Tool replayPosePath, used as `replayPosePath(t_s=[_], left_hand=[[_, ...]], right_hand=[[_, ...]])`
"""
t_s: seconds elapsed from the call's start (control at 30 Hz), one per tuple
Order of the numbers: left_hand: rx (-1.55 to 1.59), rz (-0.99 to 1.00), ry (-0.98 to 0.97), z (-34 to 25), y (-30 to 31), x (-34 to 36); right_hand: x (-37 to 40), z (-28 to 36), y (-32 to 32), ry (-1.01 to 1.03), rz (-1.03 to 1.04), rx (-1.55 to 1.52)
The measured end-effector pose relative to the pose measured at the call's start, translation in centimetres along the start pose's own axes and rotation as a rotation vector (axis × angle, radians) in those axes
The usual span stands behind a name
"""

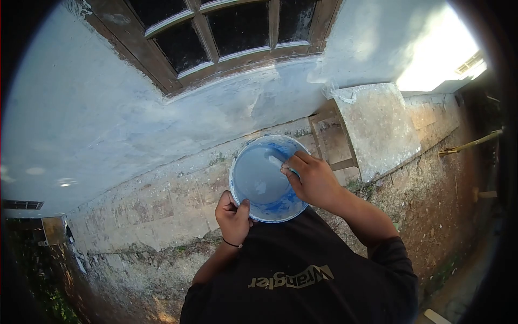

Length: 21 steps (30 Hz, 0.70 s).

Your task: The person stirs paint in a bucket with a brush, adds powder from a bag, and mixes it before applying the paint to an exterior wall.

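Note:
A round bucket with blue-smeared inner walls holds pale blue-grey liquid. My left hand grips its rim at the lower left, thumb over the edge. Over the right side of the bucket, my right hand is closed on a small pale tool, whose far end reaches to the liquid. The tool's lower part is hidden, so its kind cannot be told. The bucket is close in front of my dark shirt.
A pale blue wall with a brown-framed window rises ahead. A paint-spotted wooden table stands at the right beside the wall. Below run a concrete ledge and rough ground. A bamboo stick juts in at the far right.

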<state>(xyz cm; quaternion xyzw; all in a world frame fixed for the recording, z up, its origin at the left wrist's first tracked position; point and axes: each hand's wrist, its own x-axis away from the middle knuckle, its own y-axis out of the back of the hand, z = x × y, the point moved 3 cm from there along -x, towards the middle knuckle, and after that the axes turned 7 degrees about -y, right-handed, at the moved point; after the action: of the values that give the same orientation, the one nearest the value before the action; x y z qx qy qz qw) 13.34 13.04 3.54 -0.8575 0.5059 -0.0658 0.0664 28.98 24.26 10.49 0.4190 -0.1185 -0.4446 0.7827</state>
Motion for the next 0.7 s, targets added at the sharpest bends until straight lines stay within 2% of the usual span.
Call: replayPosePath(t_s=[0.13,0.27,0.37,0.43,0.57,0.63,0.7], left_hand=[[0.028,0.009,0.009,0.1,-0.2,-0.1],[0.018,0.049,0.041,0.1,-0.4,0.1],[0.027,0.038,0.023,0.1,-0.5,0.2],[0.015,0.028,0.027,-0.1,-0.2,0.2],[0.032,-0.012,0.013,-0.5,-0.2,0.0],[0.048,0.001,0.0,-0.1,-0.1,-0.1],[0.062,0.019,-0.011,0.0,-0.2,-0.2]], right_hand=[[1.6,0.9,-0.9,0.003,0.167,-0.07],[0.8,1.5,-2.3,0.069,0.159,-0.226],[-0.5,1.1,-2.0,0.039,0.067,-0.232],[-0.8,0.4,-1.1,0.047,-0.05,-0.084],[-0.1,-0.4,0.3,0.036,-0.069,0.037],[0.8,0.2,0.5,-0.049,0.124,0.033],[1.5,0.8,-0.3,-0.027,0.158,-0.017]])
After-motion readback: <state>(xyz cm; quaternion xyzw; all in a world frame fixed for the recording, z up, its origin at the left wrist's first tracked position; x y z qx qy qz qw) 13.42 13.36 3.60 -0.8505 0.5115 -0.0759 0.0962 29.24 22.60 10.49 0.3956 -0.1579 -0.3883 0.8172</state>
